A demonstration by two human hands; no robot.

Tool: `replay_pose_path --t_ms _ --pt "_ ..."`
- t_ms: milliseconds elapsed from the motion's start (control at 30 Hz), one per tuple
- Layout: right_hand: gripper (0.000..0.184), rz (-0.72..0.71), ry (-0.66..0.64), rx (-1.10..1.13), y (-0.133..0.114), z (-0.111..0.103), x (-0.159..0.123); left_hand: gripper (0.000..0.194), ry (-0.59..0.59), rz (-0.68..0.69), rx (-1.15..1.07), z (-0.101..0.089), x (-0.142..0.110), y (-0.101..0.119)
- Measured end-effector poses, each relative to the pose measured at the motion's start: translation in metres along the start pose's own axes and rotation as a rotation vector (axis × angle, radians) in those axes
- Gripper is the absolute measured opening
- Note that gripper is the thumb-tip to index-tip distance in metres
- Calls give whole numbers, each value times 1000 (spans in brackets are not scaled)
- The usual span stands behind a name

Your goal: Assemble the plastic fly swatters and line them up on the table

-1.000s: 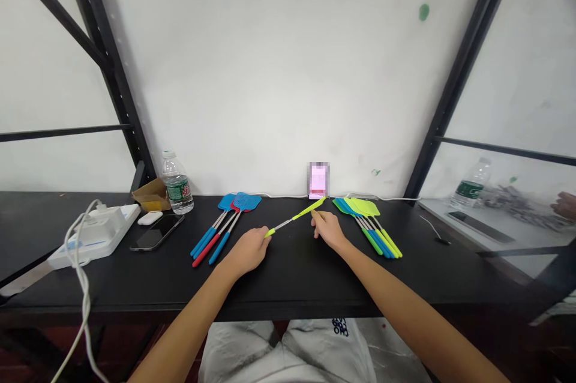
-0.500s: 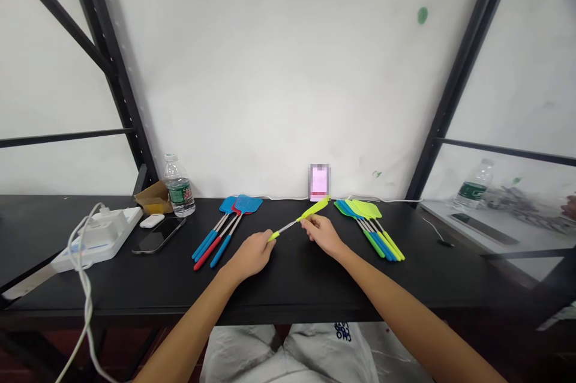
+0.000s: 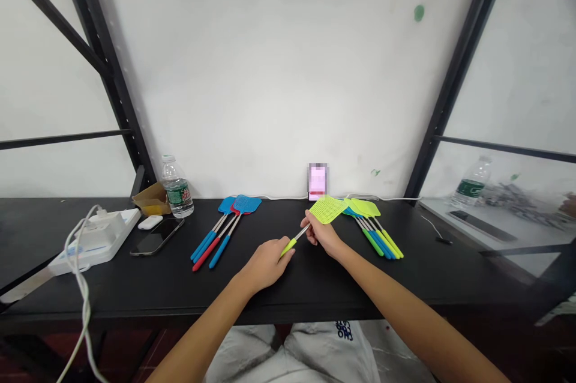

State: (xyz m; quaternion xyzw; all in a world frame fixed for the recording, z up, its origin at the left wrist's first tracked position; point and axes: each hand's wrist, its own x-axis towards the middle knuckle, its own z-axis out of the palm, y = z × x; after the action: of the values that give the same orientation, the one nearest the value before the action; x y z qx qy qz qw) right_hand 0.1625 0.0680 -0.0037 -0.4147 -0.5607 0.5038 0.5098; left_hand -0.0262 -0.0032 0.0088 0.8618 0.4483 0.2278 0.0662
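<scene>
Between my hands is a yellow-green fly swatter (image 3: 328,209) with a perforated head, a metal shaft and a yellow-green grip. My left hand (image 3: 266,263) is closed around the grip. My right hand (image 3: 320,233) pinches the shaft just below the head, whose flat face shows. To the left lie several blue and red fly swatters (image 3: 216,239), fanned with their heads toward the wall. On the right, a second bunch of green, blue and yellow fly swatters (image 3: 378,239) overlaps; the held swatter's head partly covers its left side.
A pixelated phone-like screen (image 3: 318,181) leans on the wall. At left stand a water bottle (image 3: 178,191), a cardboard box (image 3: 150,197), a white case (image 3: 150,223), a dark phone (image 3: 157,237) and a white power strip (image 3: 96,242) with cables. A small black cable end (image 3: 443,241) lies at right.
The held swatter has turned, so its head now shows flat rather than edge-on. My left hand has moved right and slightly toward me; my right hand stays near the head.
</scene>
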Motion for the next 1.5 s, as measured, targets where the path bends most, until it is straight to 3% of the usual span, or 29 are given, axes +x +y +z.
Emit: replay_pose_path --t_ms 233,467,767,1067,1500 --pt "47 70 -151 37 -4 11 -11 22 58 5 26 2 0 2" --pt "52 -2 -299 14 -8 14 -16 23 133 -36 72 4 1 0" --pt "60 83 -406 -250 -10 19 -24 24 144 88 -62 -3 -3 6" --pt "47 132 -524 88 -9 21 -28 32 79 5 -73 -1 1 6" --pt "50 112 -596 35 -15 22 -33 54 44 -101 69 5 6 2"
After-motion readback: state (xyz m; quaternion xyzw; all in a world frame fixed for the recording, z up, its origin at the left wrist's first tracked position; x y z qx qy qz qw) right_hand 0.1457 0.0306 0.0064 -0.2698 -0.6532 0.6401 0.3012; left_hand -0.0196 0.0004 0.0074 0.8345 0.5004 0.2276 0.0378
